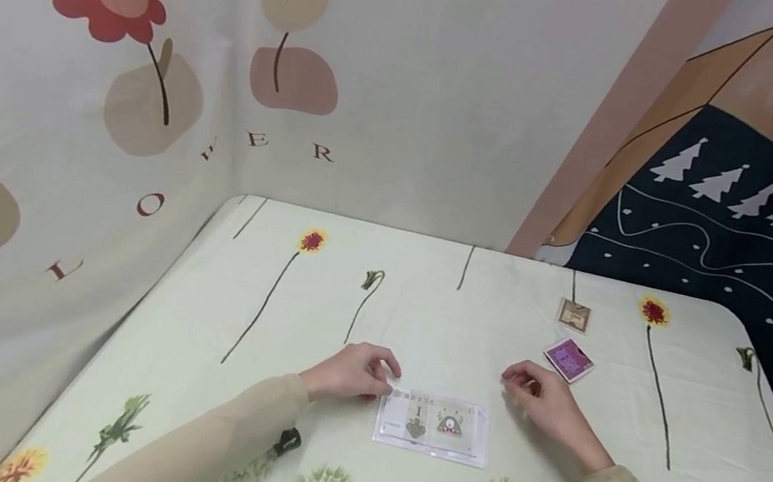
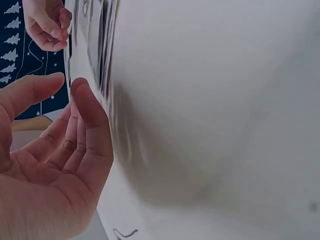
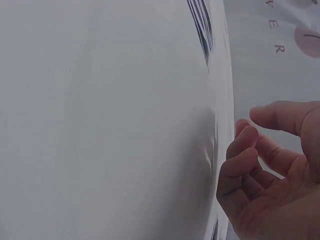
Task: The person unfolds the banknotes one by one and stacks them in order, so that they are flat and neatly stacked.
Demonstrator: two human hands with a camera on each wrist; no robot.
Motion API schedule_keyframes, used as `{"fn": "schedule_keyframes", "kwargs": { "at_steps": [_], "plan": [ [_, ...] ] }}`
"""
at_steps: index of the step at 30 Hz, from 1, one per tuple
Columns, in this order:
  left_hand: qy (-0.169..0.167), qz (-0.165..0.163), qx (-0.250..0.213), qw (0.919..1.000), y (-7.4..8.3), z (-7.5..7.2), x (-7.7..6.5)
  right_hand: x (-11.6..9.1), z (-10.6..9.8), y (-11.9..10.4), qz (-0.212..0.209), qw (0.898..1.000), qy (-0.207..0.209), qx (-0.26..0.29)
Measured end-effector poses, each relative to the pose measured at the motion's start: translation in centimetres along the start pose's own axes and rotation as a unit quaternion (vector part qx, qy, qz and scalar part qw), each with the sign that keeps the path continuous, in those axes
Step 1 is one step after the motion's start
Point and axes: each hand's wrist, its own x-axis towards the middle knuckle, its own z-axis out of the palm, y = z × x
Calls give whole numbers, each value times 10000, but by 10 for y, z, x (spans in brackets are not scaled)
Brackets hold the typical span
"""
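Observation:
A flat stack of clear plastic sleeves [image 1: 394, 429], with printed cards showing through the top, lies on the table in front of the person. My left hand [image 1: 358, 371] hovers by its upper left corner, thumb and index finger apart with nothing between them. In the left wrist view the layered edges of the stack [image 2: 102, 50] show just past the fingertips. To the right of the stack and apart from it, my right hand [image 1: 546, 401] holds nothing, its fingers [image 3: 239, 162] loosely curled above the cloth.
A purple card or small packet [image 1: 568, 360] lies beyond the right hand, with a brown one [image 1: 574, 315] farther back. The table is covered by a flower-print cloth [image 1: 177, 410]. Behind it hang a pale printed curtain [image 1: 410, 93] and a dark tree-patterned one [image 1: 751, 240].

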Motion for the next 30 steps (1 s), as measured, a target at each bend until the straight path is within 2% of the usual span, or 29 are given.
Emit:
{"fn": "schedule_keyframes", "kwargs": {
  "at_steps": [13, 22, 30],
  "plan": [
    [136, -39, -212, 9997, 11, 2, 22, 2, -36, 18, 342, 9977, 578, 5],
    [119, -134, -646, 9977, 23, 9, 35, 3, -57, 31, 491, 9928, 927, -581],
    [40, -82, -721, 9974, 35, 15, 45, 7, -65, 40, 745, 9909, 732, -847]
  ]
}}
